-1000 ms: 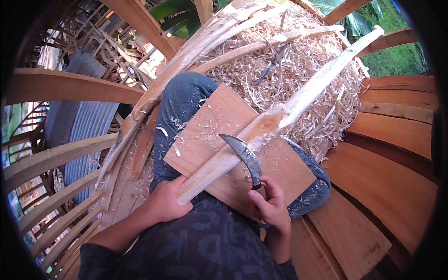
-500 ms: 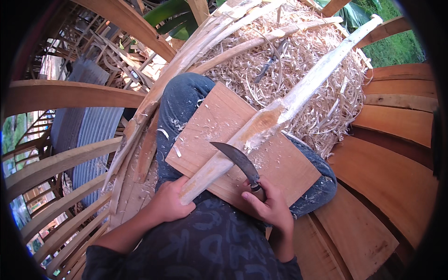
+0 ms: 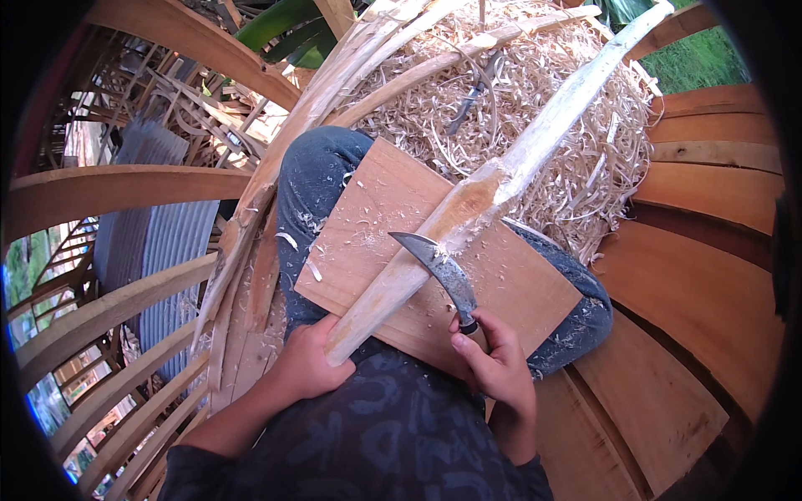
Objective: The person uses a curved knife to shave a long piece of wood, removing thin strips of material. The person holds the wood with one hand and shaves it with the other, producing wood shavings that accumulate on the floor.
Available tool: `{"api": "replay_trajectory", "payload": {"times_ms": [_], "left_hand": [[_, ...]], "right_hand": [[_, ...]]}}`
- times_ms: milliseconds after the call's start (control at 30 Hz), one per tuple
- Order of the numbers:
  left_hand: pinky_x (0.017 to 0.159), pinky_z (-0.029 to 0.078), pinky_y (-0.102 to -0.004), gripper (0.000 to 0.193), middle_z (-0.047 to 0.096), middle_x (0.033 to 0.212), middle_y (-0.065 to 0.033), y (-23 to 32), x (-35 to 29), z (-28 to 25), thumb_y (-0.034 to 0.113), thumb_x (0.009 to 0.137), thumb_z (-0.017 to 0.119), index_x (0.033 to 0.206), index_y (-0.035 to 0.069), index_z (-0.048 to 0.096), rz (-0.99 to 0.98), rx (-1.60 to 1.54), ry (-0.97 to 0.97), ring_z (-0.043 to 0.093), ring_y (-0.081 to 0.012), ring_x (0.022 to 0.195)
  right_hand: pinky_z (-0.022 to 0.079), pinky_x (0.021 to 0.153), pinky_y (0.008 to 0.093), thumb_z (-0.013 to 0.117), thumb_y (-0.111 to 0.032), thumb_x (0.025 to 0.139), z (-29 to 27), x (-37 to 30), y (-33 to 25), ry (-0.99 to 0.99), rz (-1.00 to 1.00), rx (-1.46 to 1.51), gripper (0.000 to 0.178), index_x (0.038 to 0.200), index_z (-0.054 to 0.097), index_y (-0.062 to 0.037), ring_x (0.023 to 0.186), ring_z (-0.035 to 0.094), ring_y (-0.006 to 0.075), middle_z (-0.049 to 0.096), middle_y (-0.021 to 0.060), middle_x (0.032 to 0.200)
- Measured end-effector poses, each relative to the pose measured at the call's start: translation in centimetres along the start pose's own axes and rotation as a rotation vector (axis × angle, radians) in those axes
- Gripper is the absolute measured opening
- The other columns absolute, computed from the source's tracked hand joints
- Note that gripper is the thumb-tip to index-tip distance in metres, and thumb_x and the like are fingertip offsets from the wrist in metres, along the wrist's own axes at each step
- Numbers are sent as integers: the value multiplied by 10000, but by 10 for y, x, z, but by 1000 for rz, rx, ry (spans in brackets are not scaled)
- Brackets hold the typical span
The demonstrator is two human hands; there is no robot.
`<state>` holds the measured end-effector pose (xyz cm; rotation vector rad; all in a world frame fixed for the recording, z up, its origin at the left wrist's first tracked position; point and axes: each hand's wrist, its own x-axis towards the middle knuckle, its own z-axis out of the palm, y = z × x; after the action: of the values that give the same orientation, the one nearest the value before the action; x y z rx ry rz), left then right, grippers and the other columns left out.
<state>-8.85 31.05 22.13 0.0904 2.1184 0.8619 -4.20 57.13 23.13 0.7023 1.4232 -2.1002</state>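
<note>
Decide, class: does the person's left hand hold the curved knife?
No, the right hand holds the curved knife, while the left hand grips the pale pole.

The right hand [image 3: 499, 359] covered most of the handle [image 3: 470, 328] of the curved knife [image 3: 452, 277]; the left hand [image 3: 313, 361] hid part of the pale pole [image 3: 547, 146]. A dark tool [image 3: 461, 113] was too small to identify. The top edge cut off green leaves [image 3: 276, 25].
</note>
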Motion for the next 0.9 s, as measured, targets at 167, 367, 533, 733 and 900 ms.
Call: {"api": "replay_trajectory", "payload": {"times_ms": [167,367,533,733,900], "left_hand": [[750,503,-427,447,643,841,-232,11,1,-6,167,637,658,1033,-17,565,-5,-34,-14,625,-397,815],[742,504,-431,463,640,835,-238,2,1,-1,172,636,662,1044,-20,556,24,20,4,624,-400,811],[731,506,-435,475,637,830,-241,4,1,-1,169,630,665,1047,-25,550,41,23,10,622,-405,804],[729,505,-435,453,634,822,-243,5,2,0,162,631,662,1027,-28,550,33,27,14,622,-407,798],[728,504,-436,438,632,814,-242,5,0,1,157,630,661,1011,-28,550,25,18,26,621,-408,797]], "right_hand": [[371,497,193,607,-89,888,13,1,13,91,-4,39,122,975,570,-11,557,470,35,551,-27,742],[498,663,268,647,-68,849,17,11,35,262,-431,-400,170,982,579,11,717,656,168,667,94,818],[508,662,288,660,-68,833,16,9,31,275,-365,-474,200,995,574,12,780,692,220,678,149,820],[516,626,300,662,-65,830,17,10,35,310,-403,-530,215,1008,567,10,758,699,245,678,165,812],[518,612,306,665,-65,827,17,11,35,314,-415,-546,232,1020,560,9,753,699,256,678,171,818]]}}
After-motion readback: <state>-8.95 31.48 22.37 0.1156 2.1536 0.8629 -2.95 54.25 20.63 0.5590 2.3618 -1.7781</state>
